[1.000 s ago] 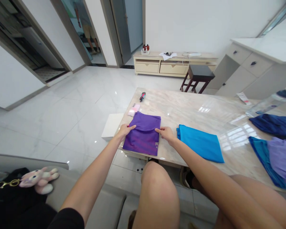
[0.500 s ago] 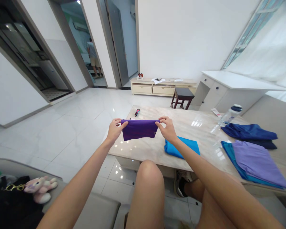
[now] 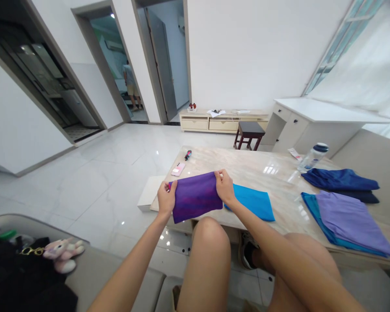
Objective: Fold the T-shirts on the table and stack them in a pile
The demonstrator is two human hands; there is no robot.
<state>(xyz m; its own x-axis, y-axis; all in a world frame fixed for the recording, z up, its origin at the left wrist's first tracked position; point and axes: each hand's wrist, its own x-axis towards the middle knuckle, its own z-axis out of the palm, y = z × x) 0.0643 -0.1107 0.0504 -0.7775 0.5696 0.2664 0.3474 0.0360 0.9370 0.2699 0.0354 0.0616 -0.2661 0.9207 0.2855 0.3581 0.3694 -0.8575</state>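
The left hand (image 3: 166, 197) and right hand (image 3: 225, 187) pinch opposite edges of a folded purple cloth (image 3: 195, 197) at the front edge of the pale marble desk (image 3: 247, 167), just beside a folded bright-blue cloth (image 3: 253, 202).

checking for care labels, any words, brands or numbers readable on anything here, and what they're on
No text can be read anywhere in this view.
The white slip on the marble table top has small reddish marks, too small to read.
The clear plastic bottle shows no legible label.
The purple cloth held by the left hand and right hand shows no legible lettering.
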